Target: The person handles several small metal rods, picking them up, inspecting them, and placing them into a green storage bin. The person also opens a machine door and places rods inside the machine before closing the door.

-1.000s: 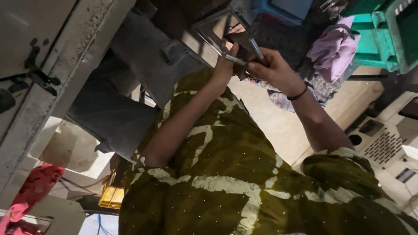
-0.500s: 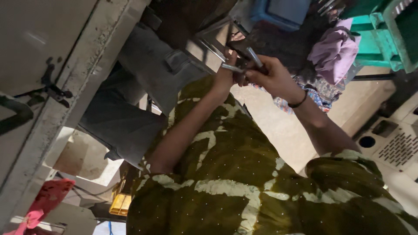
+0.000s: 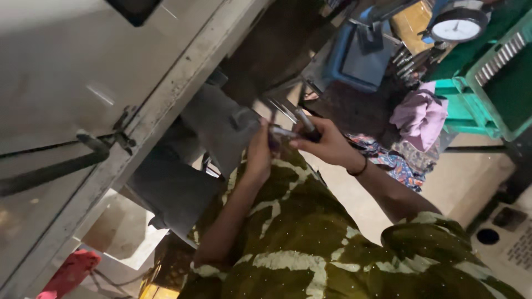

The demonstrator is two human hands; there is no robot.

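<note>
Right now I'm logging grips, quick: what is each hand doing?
Left hand: closed on one end of a small metal part.
Right hand: closed, pinching a dark cylindrical piece.

Both bare forearms reach forward from olive patterned sleeves and meet at a small metal tool (image 3: 285, 132). The left hand (image 3: 259, 152) sits just below it, fingers curled upward. The right hand (image 3: 327, 144) lies beside it, fingers pinched closed around it, wrist banded.

Left hand (image 3: 258, 154) and right hand (image 3: 327, 143) pinch a small metal rod (image 3: 285, 132) between them; pink cloth (image 3: 419, 115) lies right of the right hand.
</note>
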